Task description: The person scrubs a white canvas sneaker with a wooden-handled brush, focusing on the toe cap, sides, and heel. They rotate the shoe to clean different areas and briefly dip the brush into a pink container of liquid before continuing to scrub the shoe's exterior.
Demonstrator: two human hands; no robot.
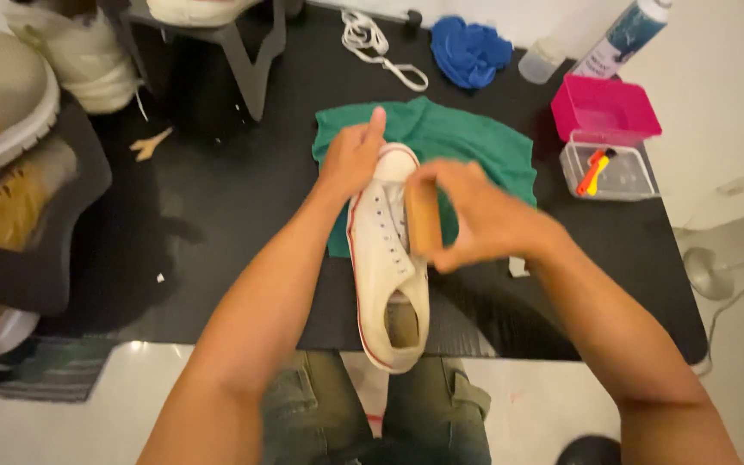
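A white low-top canvas sneaker (382,258) with a red sole stripe and no laces lies lengthwise on a black table (217,215), its toe resting on a green cloth (467,142). My left hand (355,155) grips the toe end, thumb raised. In my right hand (475,215) is a wooden-backed brush (422,220), pressed against the sneaker's right side near the eyelets.
White laces (381,47) and a blue cloth (469,50) lie at the far edge. A pink box (604,108) sits over a clear container (609,172) at the right, next to a spray can (626,34). Other shoes (10,103) are stacked on the left.
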